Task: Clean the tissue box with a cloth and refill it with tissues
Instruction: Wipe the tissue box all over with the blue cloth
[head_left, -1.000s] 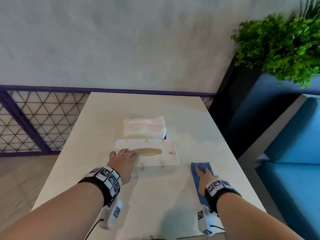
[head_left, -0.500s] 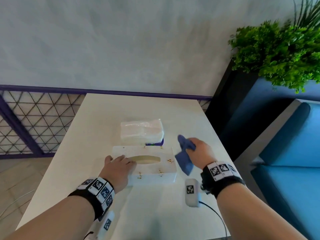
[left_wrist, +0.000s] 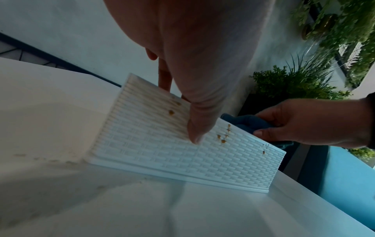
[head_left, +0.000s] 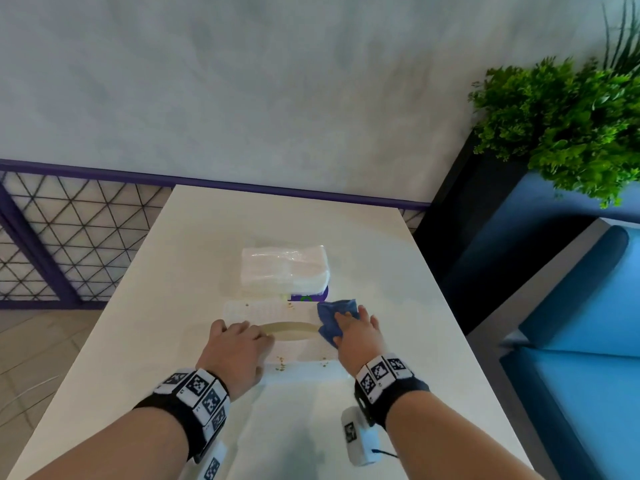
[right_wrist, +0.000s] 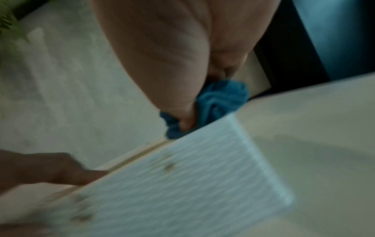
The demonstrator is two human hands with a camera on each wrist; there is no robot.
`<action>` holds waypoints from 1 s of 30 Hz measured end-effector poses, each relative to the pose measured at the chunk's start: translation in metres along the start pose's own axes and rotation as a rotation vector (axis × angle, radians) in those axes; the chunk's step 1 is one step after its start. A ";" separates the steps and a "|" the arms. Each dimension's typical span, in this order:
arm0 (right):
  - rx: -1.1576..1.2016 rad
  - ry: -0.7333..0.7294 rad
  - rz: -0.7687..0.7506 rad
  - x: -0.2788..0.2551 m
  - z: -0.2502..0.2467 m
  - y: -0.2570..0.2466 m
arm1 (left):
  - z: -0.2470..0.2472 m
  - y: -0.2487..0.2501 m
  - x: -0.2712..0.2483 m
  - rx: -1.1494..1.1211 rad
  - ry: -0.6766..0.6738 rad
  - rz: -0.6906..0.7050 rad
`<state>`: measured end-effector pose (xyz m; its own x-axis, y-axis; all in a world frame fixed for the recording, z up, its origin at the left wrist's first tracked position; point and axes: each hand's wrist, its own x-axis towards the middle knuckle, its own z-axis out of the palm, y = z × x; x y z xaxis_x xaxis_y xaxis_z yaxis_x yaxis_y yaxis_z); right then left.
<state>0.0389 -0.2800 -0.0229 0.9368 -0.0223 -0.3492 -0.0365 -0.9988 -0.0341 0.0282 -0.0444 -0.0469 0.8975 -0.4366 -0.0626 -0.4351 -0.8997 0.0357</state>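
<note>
The white box [head_left: 277, 337] lies flat near the middle of the white surface [head_left: 398, 271], its long side facing the person and its oval slot on top. Its woven-textured front wall [left_wrist: 182, 154] carries small brown specks, and more specks dot the top.

The left hand [head_left: 239, 351] rests on the left end of the box, fingers laid over the top beside the slot and thumb pressed against the front wall; the grip is a loose clasp on the box rather than a tight fist.

The right hand [head_left: 358, 336] sits at the right end of the box top with the blue cloth [head_left: 334, 318] bunched under it. The fingers curl round the cloth, so this grip holds the cloth against the top of the box, just right of the slot. The right wrist view is blurred, but it shows the cloth [right_wrist: 221, 101] crumpled under the thumb at the box's upper edge.

The pack [head_left: 285, 270] of tissues in clear wrap lies just behind the box, close to its far side, with a bit of purple showing at its near right corner.

A plant [head_left: 561, 123] stands beyond the right edge of the surface.
</note>
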 end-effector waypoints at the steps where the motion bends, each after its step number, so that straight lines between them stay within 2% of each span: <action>1: 0.018 0.000 -0.018 -0.001 0.000 -0.010 | 0.001 0.000 0.000 0.003 -0.001 0.004; 5: 0.130 -0.030 -0.187 -0.011 0.003 -0.036 | 0.000 0.000 -0.001 0.011 -0.009 0.018; 9: 0.044 -0.028 -0.135 -0.010 -0.014 0.004 | 0.005 -0.003 0.002 0.004 0.050 0.029; 10: 0.040 -0.028 -0.131 -0.010 -0.014 0.008 | 0.005 -0.002 0.002 0.037 0.027 0.034; 13: 0.127 -0.015 -0.189 -0.007 -0.012 -0.018 | 0.006 -0.001 0.003 0.025 -0.005 0.085; 16: 0.179 -0.115 -0.271 -0.006 -0.004 -0.050 | 0.007 -0.002 0.005 0.005 0.019 0.044; 18: 0.276 -0.063 -0.268 -0.008 -0.006 -0.036 | 0.007 -0.004 0.002 0.043 0.020 0.016; 21: 0.221 0.001 -0.222 -0.020 -0.012 0.011 | 0.003 -0.002 -0.001 0.007 -0.060 0.013; 23: 0.219 0.062 -0.144 -0.023 -0.012 0.024 | 0.004 0.000 -0.001 0.001 0.000 0.000; 25: 0.256 0.073 -0.148 -0.022 -0.011 0.007 | 0.004 0.004 -0.001 0.005 0.021 -0.023; 28: 0.246 0.031 -0.257 -0.019 -0.003 -0.029 | -0.001 0.008 -0.004 -0.002 0.021 -0.029; 30: 0.250 0.028 -0.279 -0.020 -0.006 -0.031 | -0.001 0.006 -0.003 -0.007 0.060 -0.003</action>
<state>0.0237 -0.2490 -0.0092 0.9318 0.2446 -0.2682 0.1410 -0.9248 -0.3533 0.0231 -0.0482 -0.0460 0.9015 -0.4328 -0.0029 -0.4323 -0.9007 0.0422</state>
